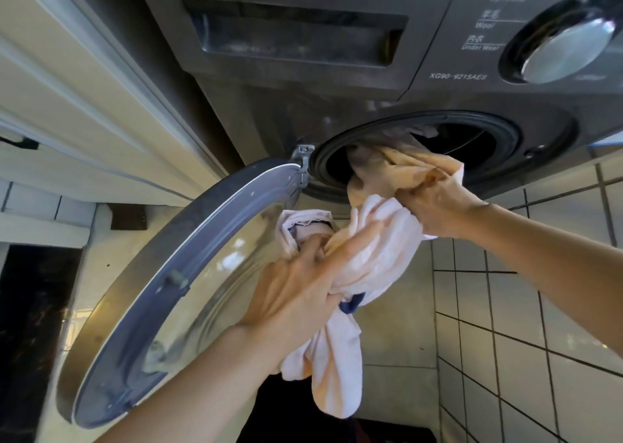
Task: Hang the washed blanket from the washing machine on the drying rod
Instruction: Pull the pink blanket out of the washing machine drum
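Note:
A pale pink blanket (377, 240) with dark blue trim trails out of the drum opening (468, 146) of a dark grey front-loading washing machine (303, 105). Part of it is still inside the drum, and a twisted length hangs down toward the floor. My right hand (435, 203) is shut on the blanket just below the drum's rubber seal. My left hand (300, 294) grips the bunched middle of the blanket lower down, in front of the open door. No drying rod is in view.
The round glass door (161, 301) stands swung open to the left, close to my left forearm. White cabinet fronts (84, 105) fill the left side. The floor (522, 341) at the right is white tile. A program dial (566, 38) sits at the upper right.

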The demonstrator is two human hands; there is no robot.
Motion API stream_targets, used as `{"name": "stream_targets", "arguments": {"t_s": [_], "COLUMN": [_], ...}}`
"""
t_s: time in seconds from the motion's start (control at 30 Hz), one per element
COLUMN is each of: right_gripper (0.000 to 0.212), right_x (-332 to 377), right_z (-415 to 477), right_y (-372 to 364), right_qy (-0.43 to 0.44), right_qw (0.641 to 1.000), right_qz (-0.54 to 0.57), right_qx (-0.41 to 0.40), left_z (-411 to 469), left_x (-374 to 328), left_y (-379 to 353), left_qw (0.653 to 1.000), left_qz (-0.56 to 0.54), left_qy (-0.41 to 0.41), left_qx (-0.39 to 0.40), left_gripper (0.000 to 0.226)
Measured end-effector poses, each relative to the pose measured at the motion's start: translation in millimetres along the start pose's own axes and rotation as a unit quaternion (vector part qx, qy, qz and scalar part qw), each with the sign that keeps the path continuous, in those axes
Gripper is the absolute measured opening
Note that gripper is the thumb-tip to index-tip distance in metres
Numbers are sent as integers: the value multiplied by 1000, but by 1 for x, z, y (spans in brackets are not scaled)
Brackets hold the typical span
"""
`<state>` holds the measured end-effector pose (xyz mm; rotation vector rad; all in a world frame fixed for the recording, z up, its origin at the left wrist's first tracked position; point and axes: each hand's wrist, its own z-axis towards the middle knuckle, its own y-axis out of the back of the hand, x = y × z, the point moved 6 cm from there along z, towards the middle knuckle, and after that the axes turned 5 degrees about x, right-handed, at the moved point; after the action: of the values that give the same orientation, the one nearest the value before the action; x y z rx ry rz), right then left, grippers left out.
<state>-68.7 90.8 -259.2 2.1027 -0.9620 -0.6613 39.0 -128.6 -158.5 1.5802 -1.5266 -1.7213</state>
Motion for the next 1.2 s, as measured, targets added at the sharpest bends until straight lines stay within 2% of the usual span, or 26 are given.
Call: {"name": "stream_targets", "arguments": {"t_s": [0.13, 0.27, 0.37, 0.43, 0.5, 0.6, 0.73, 0.8, 1.0, 1.07, 1.17, 1.2], "right_gripper": [48, 58, 80, 87, 92, 87, 58, 49, 57, 50, 23, 21], "right_x": [-8, -7, 0, 13, 31, 49, 56, 62, 91, 99, 106, 106], "right_z": [-15, -36, -46, -63, -81, -95, -89, -84, -75, -75, -74, -73], "right_y": [30, 57, 59, 68, 72, 66, 42, 38, 65, 74, 83, 84], "right_qy": [-50, -59, -17, 30, 84, 130, 103, 96, 55, 47, 48, 42], "right_qw": [997, 990, 987, 973, 960, 960, 982, 985, 971, 961, 941, 934], "right_qz": [15, -13, 11, 2, -13, -11, -11, 15, 103, 124, 175, 204], "right_qx": [-63, -131, -159, -228, -266, -249, -160, -143, -209, -244, -287, -290], "left_z": [12, 26, 39, 44, 44, 39, 30, 28, 25, 25, 22, 20], "left_x": [-7, -10, -12, -8, -3, 4, 8, 7, 10, 15, 22, 22], "left_y": [-16, -25, -32, -37, -37, -35, -27, -25, -33, -34, -32, -30], "left_qw": [993, 983, 981, 976, 976, 980, 982, 981, 980, 982, 985, 985], "left_qz": [112, 172, 164, 146, 139, 96, 57, 66, 69, 55, 5, -12], "left_qy": [-11, 6, 41, 86, 105, 119, 136, 142, 161, 165, 150, 145], "left_qx": [30, 57, 100, 137, 133, 127, 116, 112, 88, 78, 84, 91], "left_gripper": [63, 40, 41, 41, 43, 43, 37, 36, 50, 67, 101, 105]}}
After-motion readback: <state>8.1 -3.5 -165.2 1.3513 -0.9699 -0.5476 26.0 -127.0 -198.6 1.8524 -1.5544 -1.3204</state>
